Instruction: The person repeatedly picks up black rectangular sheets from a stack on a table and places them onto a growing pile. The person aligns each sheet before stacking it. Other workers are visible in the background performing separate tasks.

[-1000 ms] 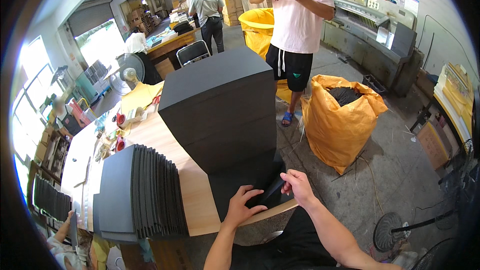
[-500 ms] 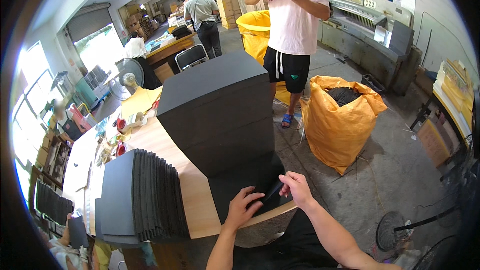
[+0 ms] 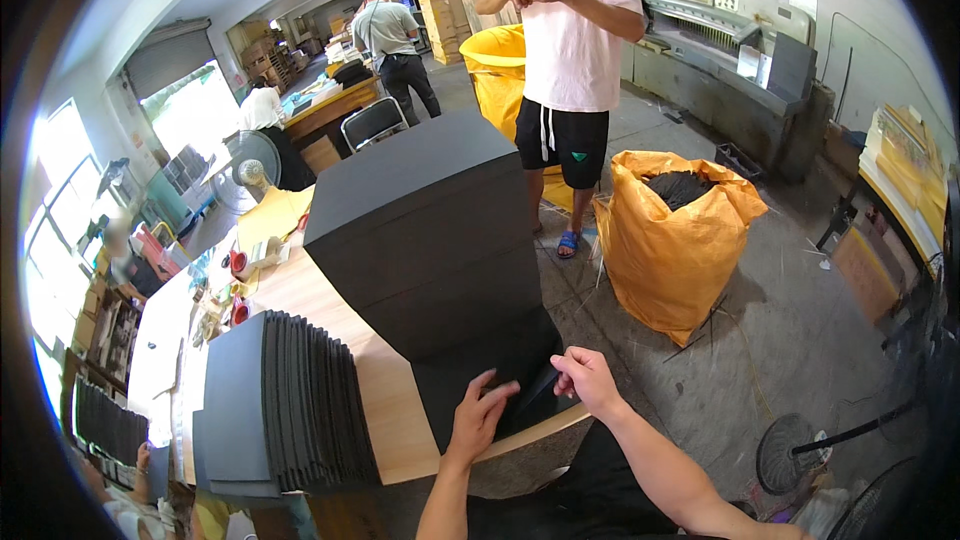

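Left hand [image 3: 478, 420] flat on the black foam sheet [image 3: 480, 380] at the near edge of the wooden desk [image 3: 390, 410], fingers spread, gripping nothing. Right hand [image 3: 588, 380] pinches that sheet's right edge, fingers closed on it. Sheet lies in front of the tall black foam stack [image 3: 425, 225]. Fanned row of cut sheets [image 3: 290, 400] sits to the left, orange sack [image 3: 680, 240] on the floor to the right

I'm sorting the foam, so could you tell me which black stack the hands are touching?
The low stack at the table's near edge, below the tall block; not the fanned sheets.
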The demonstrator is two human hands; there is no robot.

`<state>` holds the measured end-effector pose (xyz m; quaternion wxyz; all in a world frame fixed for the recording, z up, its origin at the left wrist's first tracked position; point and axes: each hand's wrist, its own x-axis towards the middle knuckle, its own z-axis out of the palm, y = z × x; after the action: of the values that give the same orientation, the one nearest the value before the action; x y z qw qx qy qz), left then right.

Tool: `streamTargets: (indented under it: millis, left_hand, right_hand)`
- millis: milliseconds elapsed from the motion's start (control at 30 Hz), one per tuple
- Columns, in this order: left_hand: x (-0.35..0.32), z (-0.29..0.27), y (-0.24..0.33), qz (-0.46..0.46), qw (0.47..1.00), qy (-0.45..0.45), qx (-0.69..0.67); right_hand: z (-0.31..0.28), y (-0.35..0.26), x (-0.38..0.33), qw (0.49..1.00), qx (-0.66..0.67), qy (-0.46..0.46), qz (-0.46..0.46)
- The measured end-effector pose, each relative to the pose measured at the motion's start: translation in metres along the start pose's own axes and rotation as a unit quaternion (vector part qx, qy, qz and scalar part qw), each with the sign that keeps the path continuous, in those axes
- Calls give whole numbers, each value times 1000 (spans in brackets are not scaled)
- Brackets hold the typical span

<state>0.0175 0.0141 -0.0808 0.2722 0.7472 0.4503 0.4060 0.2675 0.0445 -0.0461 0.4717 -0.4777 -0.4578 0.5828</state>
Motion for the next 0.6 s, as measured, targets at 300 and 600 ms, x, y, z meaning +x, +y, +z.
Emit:
streamTargets:
  millis: [300,600]
  left_hand:
    - [3,-1,20,-16,999,-7,37]
    - [3,-2,34,28,989,-60,132]
  right_hand:
    - [-7,-3,-5,999,43,21,-7]
    - [-10,38,-58,771,-547,-153,-288]
